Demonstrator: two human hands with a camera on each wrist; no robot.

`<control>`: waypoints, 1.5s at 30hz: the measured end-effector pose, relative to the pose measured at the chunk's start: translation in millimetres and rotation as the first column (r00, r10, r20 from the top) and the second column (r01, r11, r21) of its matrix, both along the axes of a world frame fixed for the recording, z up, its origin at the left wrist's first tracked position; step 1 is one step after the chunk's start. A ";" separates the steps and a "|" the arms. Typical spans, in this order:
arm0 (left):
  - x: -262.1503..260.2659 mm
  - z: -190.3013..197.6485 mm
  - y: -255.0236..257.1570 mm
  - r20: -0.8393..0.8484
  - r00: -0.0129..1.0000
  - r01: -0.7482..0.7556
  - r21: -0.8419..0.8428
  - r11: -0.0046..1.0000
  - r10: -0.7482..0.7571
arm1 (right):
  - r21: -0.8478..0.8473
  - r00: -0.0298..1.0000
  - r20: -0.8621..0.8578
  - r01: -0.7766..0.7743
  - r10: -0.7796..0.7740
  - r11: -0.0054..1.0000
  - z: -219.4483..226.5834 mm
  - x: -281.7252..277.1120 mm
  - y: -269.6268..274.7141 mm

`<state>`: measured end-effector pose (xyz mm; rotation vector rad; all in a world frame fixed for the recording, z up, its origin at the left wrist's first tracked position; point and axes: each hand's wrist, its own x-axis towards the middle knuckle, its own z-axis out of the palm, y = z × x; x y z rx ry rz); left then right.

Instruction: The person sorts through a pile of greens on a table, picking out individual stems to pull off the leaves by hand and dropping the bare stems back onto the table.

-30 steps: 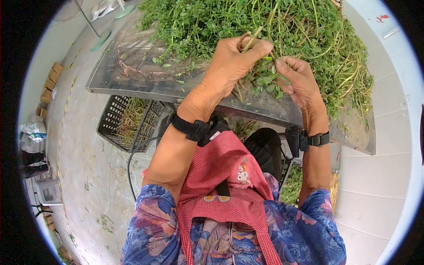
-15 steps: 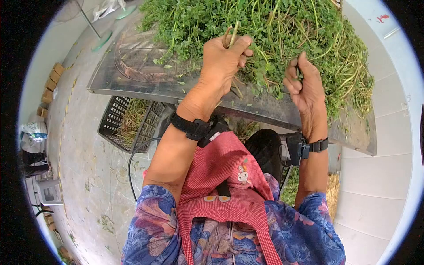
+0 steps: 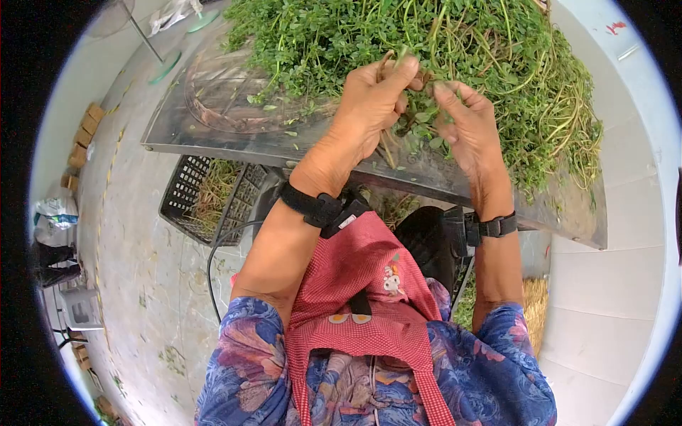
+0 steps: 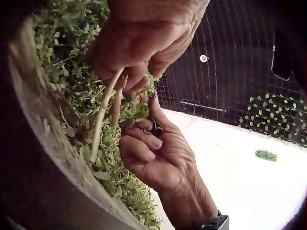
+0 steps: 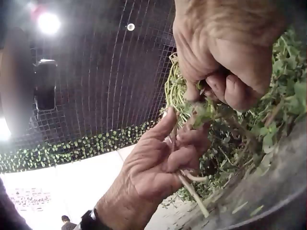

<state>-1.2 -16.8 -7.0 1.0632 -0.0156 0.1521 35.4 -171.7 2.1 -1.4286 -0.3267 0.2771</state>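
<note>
Rejoined, both hands [image 3: 419, 106] pinch stems [image 4: 106, 112] whose tips hide in the greens [image 3: 483, 42].

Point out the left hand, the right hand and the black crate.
left hand [image 3: 369, 106], head view, back of the hand.
right hand [image 3: 469, 135], head view, back of the hand.
black crate [image 3: 186, 186], head view, its left mesh wall.

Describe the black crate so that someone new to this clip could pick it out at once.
Start at the dark metal table heaped with green leafy stems. Look beneath its near left edge, beside the person's left forearm: the black plastic lattice crate sits on the pale floor there. It is the only open-grid container, with pale stems inside.
</note>
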 end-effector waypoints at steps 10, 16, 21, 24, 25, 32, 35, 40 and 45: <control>6.5 -9.2 -7.7 0.173 0.985 -0.028 0.247 0.969 -0.015 | 0.209 0.990 -0.088 -0.089 0.109 0.974 2.1 4.5 -7.9; 3.0 -4.4 -6.4 0.094 0.994 0.027 0.303 0.953 -0.058 | 0.218 0.981 -0.110 -0.134 0.161 0.967 2.4 4.2 -12.7; 2.3 -3.4 -4.9 0.054 0.998 0.013 0.276 0.961 -0.029 | 0.388 0.980 -0.055 -0.156 0.192 0.908 14.8 2.9 -20.0; 3.4 -4.1 -1.6 -0.017 1.000 0.026 0.190 0.981 -0.023 | 0.492 0.983 0.019 -0.170 0.185 0.854 23.3 3.7 -25.8; 4.1 -4.7 -1.2 -0.037 0.999 0.044 0.147 0.988 -0.039 | 0.492 0.983 0.019 -0.170 0.184 0.854 22.2 3.6 -22.4; -1.0 -1.1 -6.3 -0.034 0.996 0.091 0.101 0.991 -0.088 | 0.096 0.990 0.091 0.096 -0.105 0.991 3.1 0.0 3.6; -0.7 -2.0 -6.3 -0.038 0.988 0.155 0.088 0.984 -0.152 | 0.060 0.933 0.157 0.319 -0.324 0.946 1.5 9.3 9.7; -3.6 1.6 -2.5 -0.087 0.989 0.131 0.131 0.983 -0.120 | 0.360 0.987 -0.077 0.157 -0.138 0.920 5.9 23.6 -6.7; 0.8 -4.3 -4.7 -0.039 0.991 0.132 0.153 0.979 -0.127 | 0.295 0.993 -0.082 -0.055 0.083 0.954 10.0 8.3 -0.5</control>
